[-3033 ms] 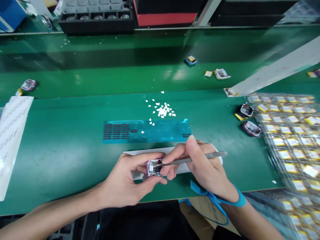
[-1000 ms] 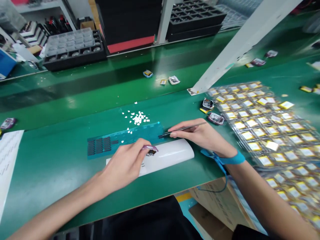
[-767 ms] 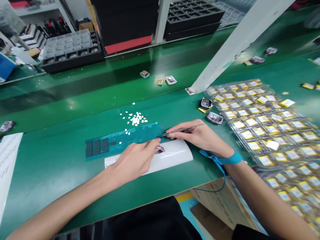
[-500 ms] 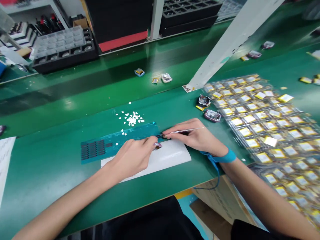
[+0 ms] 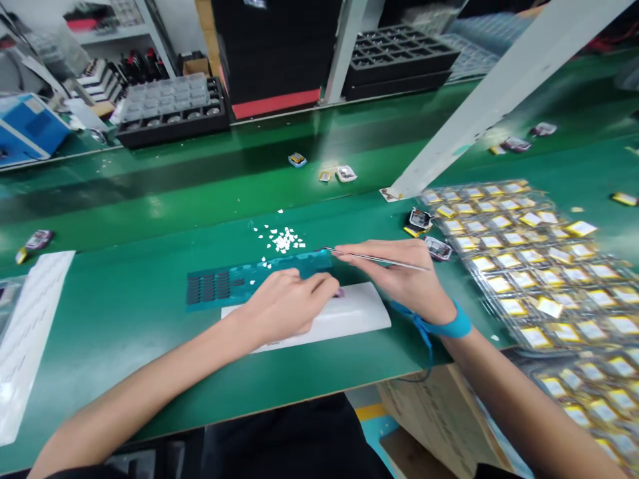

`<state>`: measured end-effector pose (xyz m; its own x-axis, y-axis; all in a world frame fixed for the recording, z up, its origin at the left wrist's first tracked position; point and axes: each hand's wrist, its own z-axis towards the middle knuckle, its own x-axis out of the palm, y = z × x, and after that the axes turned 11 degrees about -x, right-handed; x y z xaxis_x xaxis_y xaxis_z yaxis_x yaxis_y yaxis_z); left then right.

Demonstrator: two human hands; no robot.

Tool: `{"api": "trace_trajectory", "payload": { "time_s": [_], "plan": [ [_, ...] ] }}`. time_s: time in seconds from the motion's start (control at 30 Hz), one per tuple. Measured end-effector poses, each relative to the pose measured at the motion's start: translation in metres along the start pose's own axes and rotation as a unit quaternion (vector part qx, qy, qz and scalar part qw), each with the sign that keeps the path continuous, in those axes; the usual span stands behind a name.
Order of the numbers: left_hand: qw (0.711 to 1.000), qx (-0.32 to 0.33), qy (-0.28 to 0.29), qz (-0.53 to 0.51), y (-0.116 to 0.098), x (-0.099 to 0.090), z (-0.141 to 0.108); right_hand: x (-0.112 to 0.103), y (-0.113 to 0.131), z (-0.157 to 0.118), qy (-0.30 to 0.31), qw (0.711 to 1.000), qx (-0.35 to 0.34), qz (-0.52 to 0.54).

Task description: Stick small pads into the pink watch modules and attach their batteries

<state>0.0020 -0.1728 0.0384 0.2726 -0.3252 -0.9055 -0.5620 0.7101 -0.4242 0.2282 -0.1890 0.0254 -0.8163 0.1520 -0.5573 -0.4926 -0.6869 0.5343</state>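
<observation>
My left hand [image 5: 294,303] is closed on a small purple-edged device casing [image 5: 340,293], mostly hidden by the fingers, over a white sheet [image 5: 359,311]. In my right hand [image 5: 407,269] is a pair of thin metal tweezers [image 5: 377,257], pinched between thumb and fingers. Their tip is at the right end of a translucent blue film strip [image 5: 242,295], which carries rows of small dark pieces [image 5: 207,287] at its left. A blue strap [image 5: 452,324] circles my right wrist. Small white scraps [image 5: 284,239] lie scattered just behind the film.
Clear trays of yellow-edged battery cells [image 5: 529,259] cover the right side. Two opened casings [image 5: 419,218] sit beside them. A slanted white post [image 5: 499,106] rises behind. Printed white paper [image 5: 37,339] lies at left. Black trays [image 5: 172,123] stand on the back shelf.
My right hand has drawn the tweezers away from the casing, up to the film's right end. My left hand still grips the casing. The camera view has shifted.
</observation>
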Motion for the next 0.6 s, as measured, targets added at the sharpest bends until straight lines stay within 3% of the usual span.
{"api": "trace_trajectory", "payload": {
  "time_s": [0.07, 0.1, 0.17, 0.27, 0.33, 0.4, 0.47, 0.53, 0.6],
  "plan": [
    [0.982, -0.014, -0.1, -0.158, 0.0, -0.017, -0.011, 0.0, 0.012, 0.014, 0.004, 0.999, -0.041, -0.007],
    [0.953, -0.055, -0.152, -0.255, 0.002, -0.027, -0.017, 0.0, 0.018, 0.021, 0.005, 0.998, -0.061, -0.018],
    [0.848, -0.174, -0.231, -0.444, 0.014, -0.046, -0.024, 0.003, 0.03, 0.036, 0.002, 0.994, -0.102, -0.047],
    [0.69, -0.313, -0.178, -0.628, 0.037, -0.06, -0.031, 0.014, 0.042, 0.052, -0.018, 0.981, -0.178, -0.077],
    [0.626, -0.349, -0.141, -0.683, 0.047, -0.055, -0.037, 0.023, 0.047, 0.055, -0.008, 0.972, -0.224, -0.077],
    [0.598, -0.343, -0.11, -0.716, 0.047, -0.042, -0.044, 0.031, 0.05, 0.052, 0.032, 0.964, -0.251, -0.075],
    [0.594, -0.326, -0.089, -0.73, 0.041, -0.028, -0.051, 0.037, 0.05, 0.045, 0.071, 0.958, -0.268, -0.075],
    [0.609, -0.327, -0.106, -0.715, 0.035, -0.018, -0.057, 0.041, 0.047, 0.035, 0.088, 0.953, -0.279, -0.079],
    [0.638, -0.348, -0.16, -0.667, 0.031, -0.013, -0.062, 0.044, 0.044, 0.027, 0.104, 0.95, -0.283, -0.088]
  ]
}}
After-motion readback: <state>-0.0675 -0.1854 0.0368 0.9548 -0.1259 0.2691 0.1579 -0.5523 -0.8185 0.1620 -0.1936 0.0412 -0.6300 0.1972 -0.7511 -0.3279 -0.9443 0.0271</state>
